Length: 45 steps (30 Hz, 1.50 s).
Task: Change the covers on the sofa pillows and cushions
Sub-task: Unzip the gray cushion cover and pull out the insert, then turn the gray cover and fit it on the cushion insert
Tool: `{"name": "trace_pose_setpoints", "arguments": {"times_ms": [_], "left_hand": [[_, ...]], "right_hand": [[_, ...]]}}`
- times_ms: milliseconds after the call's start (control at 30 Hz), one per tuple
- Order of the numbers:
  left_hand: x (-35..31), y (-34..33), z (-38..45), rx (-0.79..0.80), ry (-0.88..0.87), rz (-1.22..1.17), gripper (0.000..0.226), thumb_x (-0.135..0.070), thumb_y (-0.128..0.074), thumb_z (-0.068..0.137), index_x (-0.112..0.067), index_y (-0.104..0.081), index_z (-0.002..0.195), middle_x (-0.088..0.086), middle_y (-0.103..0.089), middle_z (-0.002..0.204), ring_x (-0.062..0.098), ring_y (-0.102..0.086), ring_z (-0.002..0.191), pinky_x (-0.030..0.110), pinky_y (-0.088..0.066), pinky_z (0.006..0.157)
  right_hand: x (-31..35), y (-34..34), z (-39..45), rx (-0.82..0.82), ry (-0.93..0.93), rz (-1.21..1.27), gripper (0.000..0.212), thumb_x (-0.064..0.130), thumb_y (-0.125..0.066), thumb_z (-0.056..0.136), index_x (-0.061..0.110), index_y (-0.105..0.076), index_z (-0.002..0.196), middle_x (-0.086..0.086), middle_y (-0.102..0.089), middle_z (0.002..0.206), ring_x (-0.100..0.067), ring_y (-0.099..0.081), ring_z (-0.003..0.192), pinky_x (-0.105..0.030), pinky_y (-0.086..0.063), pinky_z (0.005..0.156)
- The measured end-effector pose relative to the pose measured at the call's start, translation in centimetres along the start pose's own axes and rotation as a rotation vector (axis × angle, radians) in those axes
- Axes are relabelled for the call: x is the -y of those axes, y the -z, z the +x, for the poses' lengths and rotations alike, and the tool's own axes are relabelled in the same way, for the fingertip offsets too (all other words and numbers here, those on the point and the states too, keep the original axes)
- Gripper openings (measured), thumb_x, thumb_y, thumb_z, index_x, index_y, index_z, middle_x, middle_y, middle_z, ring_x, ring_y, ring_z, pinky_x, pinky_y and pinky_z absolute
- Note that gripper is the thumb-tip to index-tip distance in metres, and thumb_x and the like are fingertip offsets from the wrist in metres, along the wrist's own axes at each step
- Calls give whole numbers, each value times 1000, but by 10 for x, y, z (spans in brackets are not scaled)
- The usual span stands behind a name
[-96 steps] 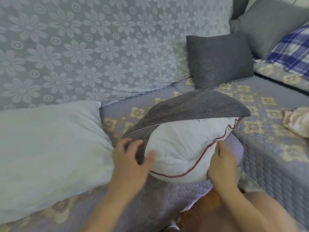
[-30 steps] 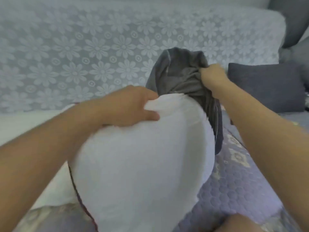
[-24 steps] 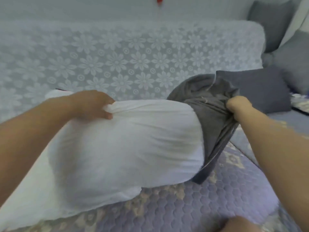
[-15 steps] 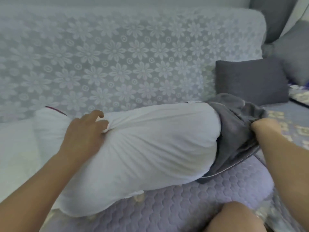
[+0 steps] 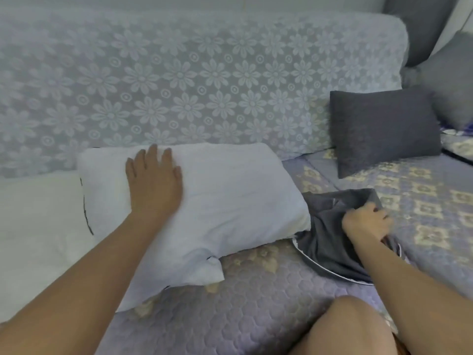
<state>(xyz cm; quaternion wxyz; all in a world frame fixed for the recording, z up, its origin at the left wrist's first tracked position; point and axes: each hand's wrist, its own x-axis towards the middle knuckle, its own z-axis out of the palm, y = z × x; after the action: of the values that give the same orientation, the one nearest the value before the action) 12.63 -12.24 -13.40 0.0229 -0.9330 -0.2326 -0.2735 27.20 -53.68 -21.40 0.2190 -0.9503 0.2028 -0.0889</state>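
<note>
A bare white pillow [image 5: 230, 201] lies on the sofa seat [image 5: 243, 303], leaning toward the backrest. My left hand [image 5: 153, 183] rests flat on top of it, fingers straight. To its right a crumpled dark grey cover [image 5: 330, 237] lies on the seat, fully off the pillow. My right hand [image 5: 366, 221] grips a bunch of that cover. A second bare white pillow [image 5: 38, 226] lies at the far left, partly under the first.
A dark grey covered cushion [image 5: 384, 129] leans at the sofa's back right corner. More grey cushions [image 5: 450, 80] stand further right. The backrest wears a floral lace cover [image 5: 179, 85]. My knee [image 5: 353, 326] is at the bottom edge.
The grey cover has come fully off the white pillow, pulled right by my right hand. The pillow has dropped onto the seat, and my left hand has let go its pinch and lies flat.
</note>
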Motion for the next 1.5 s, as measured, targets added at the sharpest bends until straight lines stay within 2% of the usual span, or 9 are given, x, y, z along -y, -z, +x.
{"name": "trace_pose_setpoints", "arguments": {"times_ms": [167,367,433,600,767,900,1067,1200,1500], "left_hand": [[-9,-5,-66,142,-164,13,57,-49,-34,97,-22,-51,144,16,-39,156,38,-31,145,60,-20,117],[81,23,-97,310,685,-405,84,-69,-44,94,-27,-12,158,23,-28,159,46,-34,142,58,-31,112],[84,28,-94,384,839,-794,74,-57,-54,97,-16,-30,153,17,-47,151,39,-51,131,49,-40,110],[89,70,-28,70,544,-780,34,-17,-53,101,-9,-61,133,10,-65,129,29,-60,120,40,-45,105],[199,123,45,-122,499,-351,31,-19,-52,101,-6,-60,127,24,-61,129,43,-56,118,46,-42,100],[231,108,51,61,552,-173,49,-44,-37,101,-25,-45,146,24,-47,146,44,-42,134,52,-34,112],[158,30,-31,309,248,-83,58,-45,-56,96,-39,-39,152,18,-23,162,39,-23,149,47,-23,122],[77,-3,-74,239,-79,-143,55,-33,-54,97,-32,-46,151,19,-22,164,43,-22,149,49,-20,122],[-108,-76,-126,626,-350,-557,49,-24,-52,92,-26,-56,141,1,-52,141,23,-51,127,29,-37,107]], "right_hand": [[102,-7,-31,281,464,307,47,33,-50,102,7,-48,141,-18,-49,144,-36,-46,131,-42,-38,105],[112,-77,16,661,126,482,97,79,-45,85,19,-21,158,-9,-29,162,-35,-35,142,-45,-33,115],[105,-110,26,732,-8,625,113,88,-53,69,16,-34,154,-10,-45,152,-37,-49,130,-47,-42,108],[159,-46,-44,556,116,761,46,35,-59,97,2,-58,130,-18,-62,128,-27,-58,99,-39,-47,83],[220,0,-74,399,241,987,46,37,-66,92,6,-60,125,-8,-61,116,-23,-54,97,-32,-40,78],[278,8,-128,611,407,1017,31,38,-60,96,17,-58,119,0,-61,106,-21,-58,97,-33,-46,85],[261,-29,-143,890,340,707,6,21,-55,99,18,-58,104,-11,-56,105,-25,-56,86,-39,-52,85],[183,-41,-138,742,465,418,42,19,-55,99,12,-51,140,-11,-56,132,-27,-57,106,-34,-45,86],[-12,-20,-39,189,365,134,28,18,-54,91,15,-73,111,-18,-68,115,-38,-61,108,-42,-46,97]]}}
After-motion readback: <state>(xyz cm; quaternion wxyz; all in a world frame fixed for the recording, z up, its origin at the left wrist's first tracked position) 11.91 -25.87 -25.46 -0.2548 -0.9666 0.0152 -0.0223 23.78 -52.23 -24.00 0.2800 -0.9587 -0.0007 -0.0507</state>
